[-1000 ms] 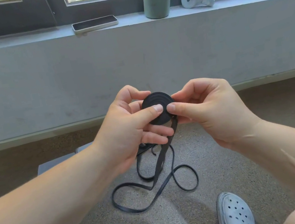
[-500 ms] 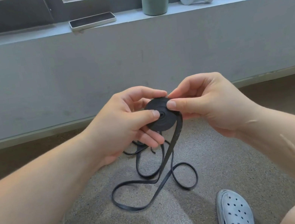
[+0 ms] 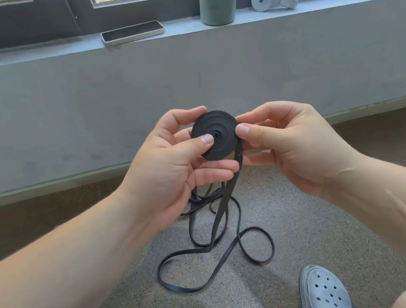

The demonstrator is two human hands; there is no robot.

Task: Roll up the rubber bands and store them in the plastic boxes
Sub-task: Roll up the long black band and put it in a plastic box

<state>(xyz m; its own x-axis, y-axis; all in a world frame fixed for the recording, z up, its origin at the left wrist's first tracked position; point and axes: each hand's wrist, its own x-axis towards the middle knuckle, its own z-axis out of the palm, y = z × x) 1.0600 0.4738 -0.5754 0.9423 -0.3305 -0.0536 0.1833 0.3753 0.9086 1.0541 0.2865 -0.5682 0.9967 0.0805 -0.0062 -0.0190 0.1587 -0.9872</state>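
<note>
**Black Band Held as a Flat Coil Between Both Hands**

A black rubber band (image 3: 215, 135) was held at chest height, wound into a flat, round disc with concentric turns visible on its face and a small hole at the centre. The coil was pinched by the left hand (image 3: 173, 175): the thumb was pressed against the face just beside the centre hole, while the other fingers were curled behind and under the disc. At the opposite edge of the coil, the right hand (image 3: 293, 148) was closed on the band, the strip being nipped between thumb and fingers at the point where it left the roll.

From that grip the unwound part was seen hanging straight down as a thin, flat, matte strap. Below the hands it lay on the speckled floor (image 3: 305, 231) in several loose loops, the widest loop nearest the person's pale perforated clogs (image 3: 323, 295). Some tangled turns lay directly beneath the left palm.
</note>
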